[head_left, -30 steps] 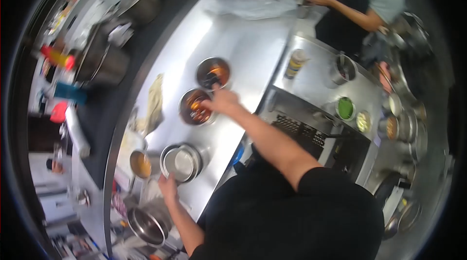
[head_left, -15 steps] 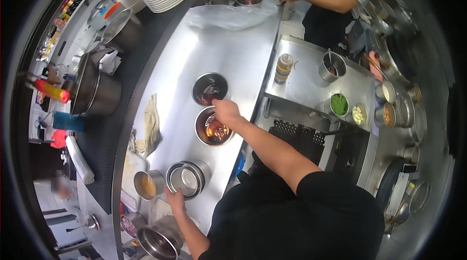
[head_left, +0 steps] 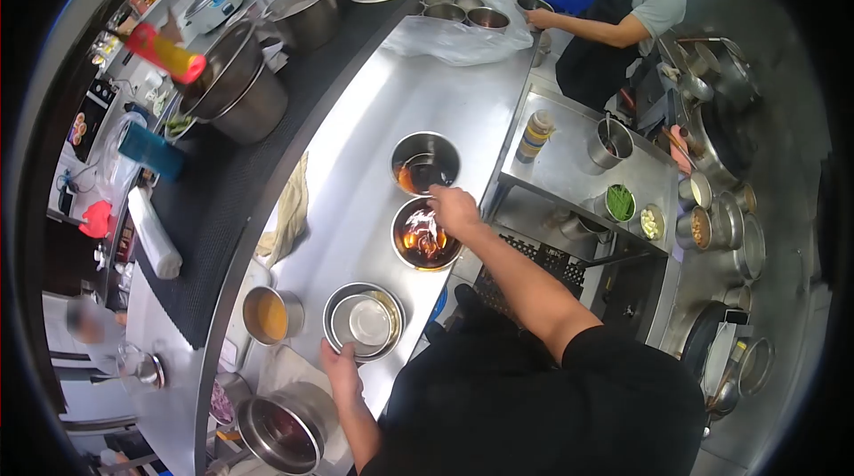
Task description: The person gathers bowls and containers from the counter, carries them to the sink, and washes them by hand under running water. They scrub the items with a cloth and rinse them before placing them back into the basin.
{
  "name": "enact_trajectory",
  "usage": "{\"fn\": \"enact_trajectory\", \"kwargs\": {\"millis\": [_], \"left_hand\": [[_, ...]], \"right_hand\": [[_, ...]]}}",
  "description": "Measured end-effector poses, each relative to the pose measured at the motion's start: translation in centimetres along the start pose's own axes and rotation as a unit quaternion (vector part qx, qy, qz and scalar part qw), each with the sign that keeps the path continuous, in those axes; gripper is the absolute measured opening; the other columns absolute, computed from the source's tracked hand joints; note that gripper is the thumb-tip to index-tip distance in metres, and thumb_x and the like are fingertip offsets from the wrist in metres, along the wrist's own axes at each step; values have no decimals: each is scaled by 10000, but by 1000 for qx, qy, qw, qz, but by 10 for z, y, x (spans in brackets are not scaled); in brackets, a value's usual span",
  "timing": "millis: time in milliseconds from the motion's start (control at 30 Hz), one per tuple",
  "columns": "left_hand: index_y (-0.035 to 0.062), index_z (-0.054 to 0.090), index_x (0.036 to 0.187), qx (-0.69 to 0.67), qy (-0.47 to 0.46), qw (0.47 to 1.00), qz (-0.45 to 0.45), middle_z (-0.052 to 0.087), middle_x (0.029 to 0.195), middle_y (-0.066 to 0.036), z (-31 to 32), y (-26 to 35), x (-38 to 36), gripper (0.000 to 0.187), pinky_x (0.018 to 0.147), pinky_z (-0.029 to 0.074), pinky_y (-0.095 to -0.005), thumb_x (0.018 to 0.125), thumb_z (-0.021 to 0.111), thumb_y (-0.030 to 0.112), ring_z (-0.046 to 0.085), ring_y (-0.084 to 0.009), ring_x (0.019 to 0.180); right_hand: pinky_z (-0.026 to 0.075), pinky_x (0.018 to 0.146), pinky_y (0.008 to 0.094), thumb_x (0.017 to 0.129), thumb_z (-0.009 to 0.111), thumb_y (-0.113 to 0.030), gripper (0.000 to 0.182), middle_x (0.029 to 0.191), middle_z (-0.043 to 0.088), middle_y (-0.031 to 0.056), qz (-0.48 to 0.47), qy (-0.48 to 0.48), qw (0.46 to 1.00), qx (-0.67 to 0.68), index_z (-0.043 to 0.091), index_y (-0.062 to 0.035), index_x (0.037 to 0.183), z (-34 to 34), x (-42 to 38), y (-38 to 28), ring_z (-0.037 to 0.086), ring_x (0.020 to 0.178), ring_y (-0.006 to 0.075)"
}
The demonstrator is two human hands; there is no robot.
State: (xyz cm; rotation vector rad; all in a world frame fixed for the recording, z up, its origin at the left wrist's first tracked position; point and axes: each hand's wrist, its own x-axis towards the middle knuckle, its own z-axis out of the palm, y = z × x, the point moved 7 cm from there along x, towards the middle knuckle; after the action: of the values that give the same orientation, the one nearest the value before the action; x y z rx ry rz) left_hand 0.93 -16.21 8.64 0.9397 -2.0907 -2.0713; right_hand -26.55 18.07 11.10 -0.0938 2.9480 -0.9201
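My right hand [head_left: 455, 212] is closed at the meeting rims of two steel pots on the counter. It grips the edge of the nearer pot [head_left: 398, 249], which holds glossy dark amber sauce. Its fingertips overlap the near rim of the farther pot [head_left: 426, 140], where some reddish-brown sauce lies at the bottom. My left hand [head_left: 342, 366] is curled on the near rim of a nested stack of steel pots [head_left: 391, 347]; its fingertips are partly hidden. Left of that stack stands a pot of orange-yellow liquid [head_left: 272, 320].
A large steel pot [head_left: 307, 440] stands near my left forearm. A crumpled cloth [head_left: 286, 218] lies along the counter's left side. On the side table are a bottle [head_left: 535, 138] and a container of chopped greens [head_left: 620, 202]. A co-worker [head_left: 614, 31] handles a pot at the far end.
The view has turned, so the counter appears farther right. More amber sauce shows in the farther pot. Both hands stay at their pots' rims.
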Motion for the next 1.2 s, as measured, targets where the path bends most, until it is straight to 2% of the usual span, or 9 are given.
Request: {"fn": "enact_trajectory", "kwargs": {"millis": [67, 167, 267, 367, 433, 567, 700, 833, 1200], "left_hand": [[12, 519, 1261, -20, -8, 999, 27, 651, 1073, -125, -5, -8, -4, 430, 696, 622, -355, 834, 546, -31, 701, -228, 864], [8, 517, 1266, -86, -5, 996, -15, 653, 1092, -137, -9, -6, -25, 438, 691, 629, -365, 831, 550, -28, 705, -240, 871], [6, 517, 1268, -114, -6, 993, -39, 656, 1102, -142, -17, -12, -39, 442, 706, 626, -358, 828, 554, -26, 708, -244, 876], [-3, 534, 1248, -114, -16, 992, -44, 655, 1098, -122, -26, -10, -57, 425, 824, 559, -332, 829, 564, -64, 666, -202, 932], [-3, 536, 1254, -105, -12, 994, -38, 656, 1097, -122, -33, -9, -71, 434, 816, 561, -327, 825, 563, -64, 670, -203, 929], [-5, 544, 1257, -136, 23, 989, -47, 660, 1093, -120, -39, -5, -99, 447, 799, 557, -312, 815, 564, -65, 674, -205, 918], [-3, 542, 1268, -131, 38, 990, -40, 662, 1094, -118, -45, -16, -123, 468, 788, 552, -308, 805, 566, -62, 674, -204, 930], [-3, 530, 1285, -132, 86, 986, -54, 662, 1115, -119, -42, -22, -151, 493, 816, 546, -312, 796, 567, -58, 677, -208, 938], [-8, 504, 1344, -183, 149, 970, -63, 642, 1190, -137, -29, -46, -218, 557, 848, 560, -363, 793, 569, -49, 664, -245, 1016]], "right_hand": [[529, 782, 560, 931, 665, -221, 151, 851, 701, 220, 21, 51, 998, 12, 641, -94, 1009, -8, -14, 7, 686, 877, 443], [538, 773, 550, 897, 706, -215, 139, 847, 698, 229, 41, 136, 989, 38, 667, -85, 926, -23, -22, 20, 683, 874, 448], [542, 780, 542, 892, 715, -219, 153, 859, 702, 223, 49, 185, 981, 26, 664, -78, 928, -47, -29, 16, 683, 882, 443], [544, 788, 531, 899, 714, -225, 165, 886, 714, 215, 64, 175, 982, 14, 702, -109, 1016, -63, -39, 7, 685, 894, 439], [543, 807, 524, 905, 705, -225, 235, 920, 722, 215, 76, 142, 987, 10, 718, -152, 1128, -65, -49, 1, 685, 921, 436], [537, 837, 517, 913, 692, -223, 282, 953, 721, 221, 52, 113, 991, 44, 719, -176, 1189, -53, -72, -3, 681, 954, 431], [535, 832, 520, 909, 697, -238, 197, 926, 715, 219, 48, 61, 996, 35, 723, -116, 1062, -24, -69, 15, 681, 935, 434], [533, 818, 531, 909, 697, -242, 177, 902, 708, 226, 26, 62, 997, 49, 696, -79, 979, -20, -69, 24, 680, 913, 441], [540, 825, 517, 908, 708, -242, 215, 933, 721, 219, 6, 54, 994, 90, 702, -102, 1071, -53, -70, 61, 685, 929, 438]]}}
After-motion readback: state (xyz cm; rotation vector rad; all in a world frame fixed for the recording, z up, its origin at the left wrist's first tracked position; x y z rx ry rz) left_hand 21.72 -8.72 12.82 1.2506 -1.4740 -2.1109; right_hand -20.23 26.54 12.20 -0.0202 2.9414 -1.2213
